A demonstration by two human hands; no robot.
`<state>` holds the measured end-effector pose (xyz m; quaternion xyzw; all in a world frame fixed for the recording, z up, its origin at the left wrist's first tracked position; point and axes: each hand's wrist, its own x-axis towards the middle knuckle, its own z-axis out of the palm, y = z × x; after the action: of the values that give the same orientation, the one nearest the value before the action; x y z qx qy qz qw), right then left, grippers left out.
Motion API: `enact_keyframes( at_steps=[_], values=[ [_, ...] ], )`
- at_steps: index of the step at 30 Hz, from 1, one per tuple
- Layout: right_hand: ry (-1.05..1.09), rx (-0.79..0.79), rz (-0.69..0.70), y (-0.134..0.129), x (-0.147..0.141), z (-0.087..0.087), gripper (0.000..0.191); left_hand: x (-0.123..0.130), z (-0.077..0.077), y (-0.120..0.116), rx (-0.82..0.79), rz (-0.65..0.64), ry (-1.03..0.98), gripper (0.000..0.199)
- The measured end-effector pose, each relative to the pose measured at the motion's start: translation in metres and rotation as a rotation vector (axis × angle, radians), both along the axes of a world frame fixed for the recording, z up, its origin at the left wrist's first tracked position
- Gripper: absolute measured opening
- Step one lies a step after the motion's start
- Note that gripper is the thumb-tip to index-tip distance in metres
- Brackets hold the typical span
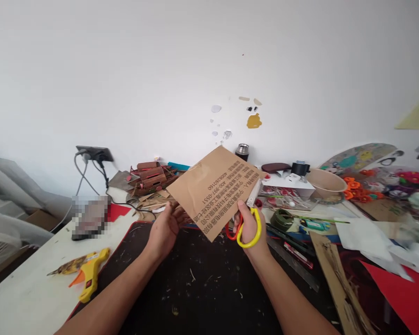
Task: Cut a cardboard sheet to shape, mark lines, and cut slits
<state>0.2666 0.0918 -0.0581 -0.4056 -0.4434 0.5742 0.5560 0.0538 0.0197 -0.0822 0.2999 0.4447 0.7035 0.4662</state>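
Note:
A flat piece of brown cardboard with dark printed characters is held up, tilted, above the black mat. My right hand is closed around scissors with yellow and red handles, and it also grips the cardboard's lower right edge. The scissor blades point up and away along that edge. My left hand is just left of the cardboard's lower edge, palm turned inward with its fingers apart. Its fingertips lie partly behind the cardboard, and whether they touch it cannot be made out.
A yellow glue gun lies on the white table at left. Behind are cardboard scraps, a black flask and a beige bowl. Right of the mat are a metal ruler, cardboard strips and red paper.

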Motion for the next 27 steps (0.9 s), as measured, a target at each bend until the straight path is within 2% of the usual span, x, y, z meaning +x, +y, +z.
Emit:
enact_keyframes(
  at_steps=[3, 5, 7, 13, 17, 23, 27],
  values=[
    [-0.010, 0.014, 0.035, -0.003, -0.004, 0.000, 0.063, 0.003, 0.004, -0.005, 0.020, -0.046, -0.050, 0.068],
    [-0.025, 0.032, 0.046, -0.005, -0.006, -0.001, 0.062, 0.003, 0.006, -0.009, 0.009, -0.055, -0.049, 0.055],
    [-0.042, 0.037, 0.060, -0.007, -0.009, -0.003, 0.061, 0.003, 0.006, -0.011, -0.035, -0.038, -0.069, 0.047],
    [-0.071, 0.094, 0.112, -0.010, -0.014, -0.010, 0.057, 0.001, 0.005, -0.009, -0.130, 0.002, -0.139, 0.057],
    [-0.098, 0.095, 0.119, -0.009, -0.015, -0.013, 0.057, -0.002, 0.004, -0.007, -0.157, 0.049, -0.196, 0.054],
    [-0.073, 0.064, 0.155, -0.009, -0.014, -0.007, 0.060, -0.005, -0.003, -0.005, -0.155, 0.078, -0.200, 0.040],
    [-0.022, 0.046, 0.143, -0.008, -0.013, -0.002, 0.062, -0.005, 0.002, -0.003, -0.118, 0.161, -0.190, 0.040]
  ],
)
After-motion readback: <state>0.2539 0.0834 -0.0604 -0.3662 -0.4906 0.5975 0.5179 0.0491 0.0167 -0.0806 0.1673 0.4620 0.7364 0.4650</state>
